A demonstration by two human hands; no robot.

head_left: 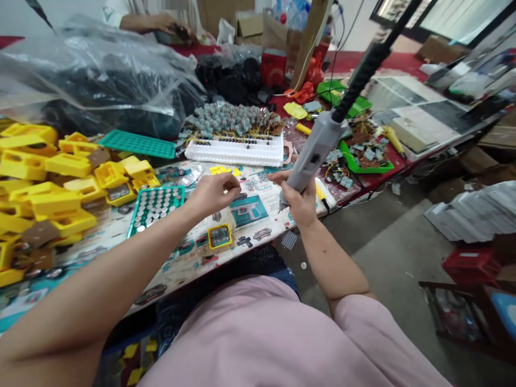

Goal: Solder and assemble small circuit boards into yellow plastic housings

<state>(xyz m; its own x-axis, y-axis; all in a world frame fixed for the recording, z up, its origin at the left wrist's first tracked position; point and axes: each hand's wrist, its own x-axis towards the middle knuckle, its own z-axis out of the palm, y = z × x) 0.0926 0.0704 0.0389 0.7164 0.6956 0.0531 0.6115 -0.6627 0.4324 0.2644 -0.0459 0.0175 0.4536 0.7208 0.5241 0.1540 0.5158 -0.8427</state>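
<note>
My right hand (300, 203) is wrapped round a grey electric screwdriver (316, 148), held upright with its black cord (365, 72) rising from the top and its tip near the tabletop. My left hand (215, 191) is over the table with its fingers curled and thumb drawn in; anything between the fingertips is too small to make out. Below it, near the table's front edge, lies a small yellow plastic housing (220, 236) with grey parts inside. Small loose metal pieces (252, 184), perhaps screws, lie between my hands, close to several yellow pieces (223, 170).
Yellow housings (60, 199) are heaped at left, beside a green tray of round silver cells (159, 207). Behind stand a white rack (237, 150) and a pile of wired grey parts (234, 121). Green trays (366, 164) sit at right. Another person's hand (163, 24) is at the back.
</note>
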